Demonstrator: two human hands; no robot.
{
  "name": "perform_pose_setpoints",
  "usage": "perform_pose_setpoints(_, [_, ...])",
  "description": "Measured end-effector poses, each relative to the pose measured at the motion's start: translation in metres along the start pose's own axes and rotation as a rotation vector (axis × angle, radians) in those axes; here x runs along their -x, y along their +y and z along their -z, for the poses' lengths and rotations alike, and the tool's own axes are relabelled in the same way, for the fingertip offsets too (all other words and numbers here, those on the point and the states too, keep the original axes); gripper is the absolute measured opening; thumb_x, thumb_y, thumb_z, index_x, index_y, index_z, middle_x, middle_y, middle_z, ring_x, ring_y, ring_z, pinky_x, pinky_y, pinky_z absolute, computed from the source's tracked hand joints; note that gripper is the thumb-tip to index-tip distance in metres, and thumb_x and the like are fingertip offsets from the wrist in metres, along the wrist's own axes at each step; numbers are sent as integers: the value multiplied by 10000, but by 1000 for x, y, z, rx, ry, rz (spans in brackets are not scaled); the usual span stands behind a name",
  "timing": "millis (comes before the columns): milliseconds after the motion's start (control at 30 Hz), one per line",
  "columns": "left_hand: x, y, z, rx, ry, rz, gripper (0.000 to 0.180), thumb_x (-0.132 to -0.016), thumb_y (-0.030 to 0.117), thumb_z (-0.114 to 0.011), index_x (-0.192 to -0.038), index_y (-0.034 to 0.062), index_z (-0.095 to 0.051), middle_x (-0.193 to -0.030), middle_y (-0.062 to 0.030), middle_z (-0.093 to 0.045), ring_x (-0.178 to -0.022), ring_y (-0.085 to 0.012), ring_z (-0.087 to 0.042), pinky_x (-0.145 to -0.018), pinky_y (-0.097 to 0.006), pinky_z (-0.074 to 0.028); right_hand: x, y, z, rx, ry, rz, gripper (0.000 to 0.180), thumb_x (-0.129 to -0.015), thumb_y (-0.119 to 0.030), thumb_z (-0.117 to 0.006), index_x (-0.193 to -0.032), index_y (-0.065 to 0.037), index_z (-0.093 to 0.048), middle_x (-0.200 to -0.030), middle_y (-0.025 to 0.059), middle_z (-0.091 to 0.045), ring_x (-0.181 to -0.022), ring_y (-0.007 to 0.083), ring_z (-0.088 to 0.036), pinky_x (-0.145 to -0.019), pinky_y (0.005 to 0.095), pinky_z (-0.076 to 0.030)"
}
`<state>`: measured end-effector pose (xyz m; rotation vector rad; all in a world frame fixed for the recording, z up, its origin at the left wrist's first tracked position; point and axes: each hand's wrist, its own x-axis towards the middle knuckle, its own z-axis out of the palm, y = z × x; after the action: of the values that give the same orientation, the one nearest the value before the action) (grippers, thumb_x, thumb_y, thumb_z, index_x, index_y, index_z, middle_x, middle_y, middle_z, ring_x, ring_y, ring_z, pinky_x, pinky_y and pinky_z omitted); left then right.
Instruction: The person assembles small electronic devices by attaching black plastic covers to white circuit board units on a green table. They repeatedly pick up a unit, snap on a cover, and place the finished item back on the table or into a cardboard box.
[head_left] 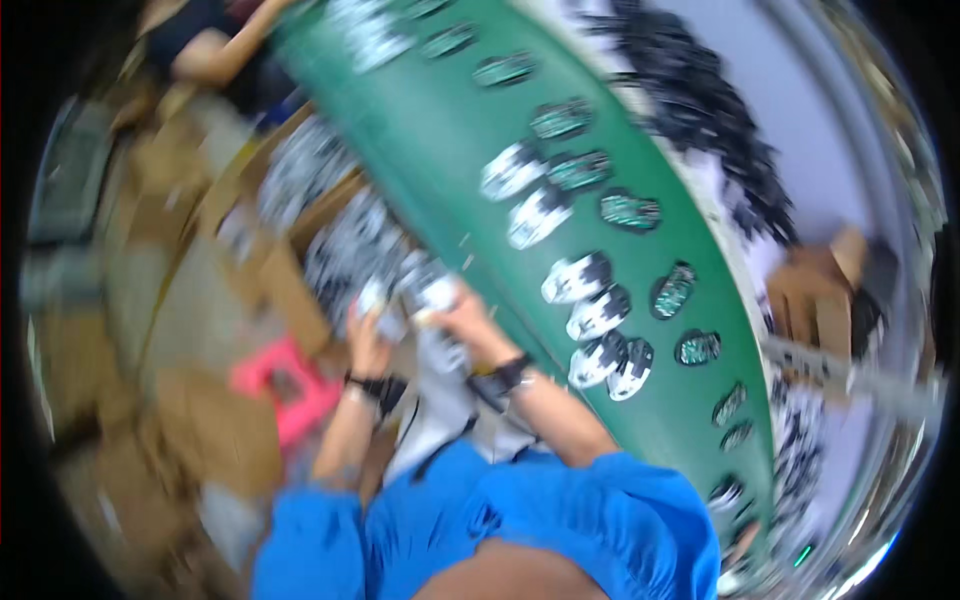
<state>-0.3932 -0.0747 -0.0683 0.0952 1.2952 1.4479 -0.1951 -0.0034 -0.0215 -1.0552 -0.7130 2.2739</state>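
While both hands are raised just off the tabletop's left edge, the left hand (368, 350) grasps a small pale piece (372, 296) at its fingertips and the right hand (465, 318) grips a clear-wrapped piece (434, 292), both blurred; holding them side by side probably keeps both in sight. Beyond them an open carton (294, 292) of grey wrapped pieces (355, 245) stands beside that edge, presumably for a short reach. On the green tabletop (440, 160), white-and-black pieces (598, 312) lie clustered about the middle, some overlapping, while green-and-black pieces (630, 210) form a loose line toward the right edge, apparently to keep the kinds apart; past that edge lies a dark heap (700, 120), and a co-worker (215, 55) is by the upper-left corner
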Motion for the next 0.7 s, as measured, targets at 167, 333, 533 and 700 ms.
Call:
perform_pose_setpoints(167, [-149,-18,133,-114,282,166,736,-858,220,-629,-1469,267,-220,-1379,-126,-410,-1195,-333,-473,-870,-570,-460,-210,151,-17,391,198,1,847,-604,-276,-799,-1313,14,-438,-1213,206,-565,-1110,304,-562,-942,337,-448])
perform_pose_setpoints(333, [-201,50,180,-448,422,367,844,-806,360,-688,-1484,130,-240,-1357,-171,-417,-1158,-323,-463,-925,-507,-430,-241,144,-75,542,289,-147,1161,-632,-399,-760,-1480,41,-101,-1395,355,-366,-1287,422,-415,-1067,390,-348])
perform_pose_setpoints(533, [-123,92,20,-975,-159,-544,628,-867,91,-613,-1427,11,-341,-1445,-167,-378,-1299,-273,-400,-1079,-387,-306,-73,42,-74,644,249,451,587,-809,-332,-697,-1311,-78,-530,-1271,162,-539,-1128,296,-559,-946,392,-469])
perform_pose_setpoints(700, [-40,51,-171,-1323,-845,-1025,887,-702,360,-770,-1446,111,-355,-1499,-202,-274,-1401,-410,-188,-1106,-578,-161,113,-13,10,1326,1250,360,735,-639,-414,-794,-1291,-185,-544,-1361,234,-390,-1221,414,-389,-992,541,-326])
